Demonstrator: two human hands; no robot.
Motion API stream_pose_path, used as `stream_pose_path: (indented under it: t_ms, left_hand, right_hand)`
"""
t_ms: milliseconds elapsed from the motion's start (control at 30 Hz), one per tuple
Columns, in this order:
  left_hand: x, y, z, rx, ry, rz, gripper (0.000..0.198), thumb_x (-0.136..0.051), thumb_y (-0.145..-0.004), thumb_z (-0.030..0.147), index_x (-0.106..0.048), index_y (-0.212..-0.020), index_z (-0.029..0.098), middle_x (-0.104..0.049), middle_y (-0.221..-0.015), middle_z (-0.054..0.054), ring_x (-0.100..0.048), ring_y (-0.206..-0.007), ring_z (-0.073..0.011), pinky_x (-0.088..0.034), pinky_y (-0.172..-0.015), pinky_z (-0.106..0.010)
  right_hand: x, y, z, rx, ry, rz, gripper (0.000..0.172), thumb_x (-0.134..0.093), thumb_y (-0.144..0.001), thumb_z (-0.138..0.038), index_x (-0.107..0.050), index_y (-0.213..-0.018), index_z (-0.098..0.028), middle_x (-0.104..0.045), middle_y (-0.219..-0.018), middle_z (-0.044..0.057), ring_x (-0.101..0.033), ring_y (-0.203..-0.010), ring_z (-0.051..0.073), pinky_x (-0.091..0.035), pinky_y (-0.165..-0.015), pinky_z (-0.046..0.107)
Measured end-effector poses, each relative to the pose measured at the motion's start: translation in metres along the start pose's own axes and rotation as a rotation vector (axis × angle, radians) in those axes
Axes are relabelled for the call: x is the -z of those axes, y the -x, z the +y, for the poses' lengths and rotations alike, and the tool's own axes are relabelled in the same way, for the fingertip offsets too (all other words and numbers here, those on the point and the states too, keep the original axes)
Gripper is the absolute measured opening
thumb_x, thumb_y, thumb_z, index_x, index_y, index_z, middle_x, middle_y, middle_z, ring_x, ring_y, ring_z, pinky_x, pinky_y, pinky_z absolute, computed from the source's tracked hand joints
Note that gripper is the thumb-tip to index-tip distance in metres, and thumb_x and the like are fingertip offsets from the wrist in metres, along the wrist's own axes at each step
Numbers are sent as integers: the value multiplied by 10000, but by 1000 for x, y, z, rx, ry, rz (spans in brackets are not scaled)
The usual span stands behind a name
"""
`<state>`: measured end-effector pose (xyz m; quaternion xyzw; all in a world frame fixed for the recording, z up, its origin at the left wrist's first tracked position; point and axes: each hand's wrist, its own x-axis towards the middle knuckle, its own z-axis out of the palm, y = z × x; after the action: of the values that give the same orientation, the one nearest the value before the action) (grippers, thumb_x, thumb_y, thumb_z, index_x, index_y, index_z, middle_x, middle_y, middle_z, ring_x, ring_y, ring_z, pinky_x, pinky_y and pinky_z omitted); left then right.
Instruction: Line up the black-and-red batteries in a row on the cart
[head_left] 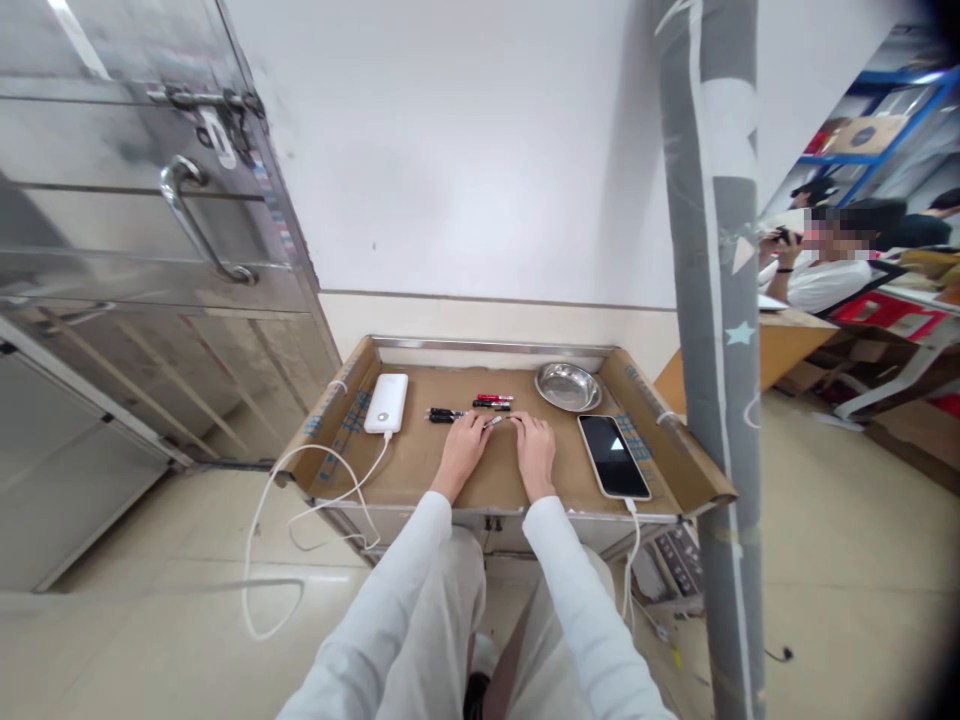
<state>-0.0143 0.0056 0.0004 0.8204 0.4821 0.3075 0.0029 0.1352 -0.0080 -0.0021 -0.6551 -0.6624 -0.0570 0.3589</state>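
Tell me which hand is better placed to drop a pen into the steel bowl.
Right, probably. The right hand lies on the side of the steel bowl, with bare cardboard between them. The left hand sits farther off, near the black pens, and would need to cross over.

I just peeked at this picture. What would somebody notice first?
Two hands, the left hand and right hand, meet over a small pen in the middle of a cardboard-lined tray table. More pens lie just beyond them. A white power bank sits far left, a shiny metal bowl and a dark phone on the right.
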Motion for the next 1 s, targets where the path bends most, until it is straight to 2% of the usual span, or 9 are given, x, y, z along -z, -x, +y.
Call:
stream_pose_path:
  t_ms: [133, 200, 300, 367, 433, 533, 633, 900, 1000]
  left_hand:
    - [1, 1, -1, 5, -36, 16, 223, -390, -938, 265, -566, -1047, 183, -593, -972, -73, -557, -920, -205, -417, -837, -334]
    - [2, 1, -1, 10, -43, 26, 220, -392, -937, 263, -562, -1055, 187, -597, -965, -68, -554, -918, -203, -414, -836, -330]
    - [5, 3, 1, 68, -86, 54, 233, -379, -940, 263, -563, -1063, 190, -604, -962, -76, -545, -921, -212, -405, -836, -343]
    - [8, 7, 2, 131, -138, 70, 240, -376, -940, 273, -562, -1069, 195, -604, -972, -84, -532, -940, -226, -399, -829, -359]
    - [11, 11, 3, 235, -200, 89, 239, -377, -938, 282, -560, -1068, 199, -595, -986, -88, -515, -958, -242, -397, -824, -374]
    - [13, 17, 4, 422, -296, 101, 227, -373, -934, 254, -559, -1046, 185, -568, -1007, -96, -501, -950, -254, -401, -822, -389]
    - [12, 19, 3, 518, -350, 89, 223, -363, -923, 188, -552, -1038, 159, -540, -1031, -113, -503, -936, -246, -408, -818, -377]
    - [9, 17, 1, 456, -312, 80, 229, -355, -906, 138, -511, -1073, 116, -521, -1013, -128, -514, -912, -224, -417, -809, -352]
    - [4, 15, 1, 335, -292, 56, 226, -361, -909, 157, -512, -1075, 129, -530, -1031, -123, -515, -929, -226, -414, -819, -355]
  right_hand:
    - [3, 1, -5, 78, -35, -42, 341, -299, -968, -286, -625, -1003, -190, -681, -939, 87, -575, -850, 202, -378, -793, 316]
    - [4, 2, -9, 157, -99, -94, 323, -305, -960, -252, -578, -1123, -194, -671, -1006, 81, -578, -907, 192, -395, -828, 308]
    - [4, 3, -15, 276, -179, -204, 430, -332, -934, -209, -372, -1362, -210, -644, -1101, 63, -575, -972, 173, -418, -861, 285]
    - [2, 3, -18, 288, -161, -228, 513, -346, -916, -192, -271, -1423, -212, -620, -1144, 66, -563, -997, 180, -425, -872, 292]
    - [-2, 1, -18, 256, -95, -195, 501, -338, -906, -169, -317, -1406, -199, -595, -1168, 84, -538, -1016, 197, -418, -890, 317]
    - [-7, -4, -17, 229, 11, -151, 423, -343, -896, -151, -487, -1289, -206, -548, -1204, 104, -498, -1031, 221, -394, -909, 353]
    - [-13, -10, -16, 229, 77, -147, 381, -375, -892, -164, -553, -1218, -250, -492, -1263, 103, -464, -1061, 240, -382, -895, 373]
    - [-17, -11, -15, 238, 77, -155, 303, -384, -885, -146, -590, -1094, -221, -537, -1143, 97, -465, -993, 228, -367, -847, 342]
    - [-16, -9, -12, 203, 95, -123, 312, -387, -877, -130, -565, -1123, -203, -537, -1145, 100, -466, -981, 222, -358, -850, 337]
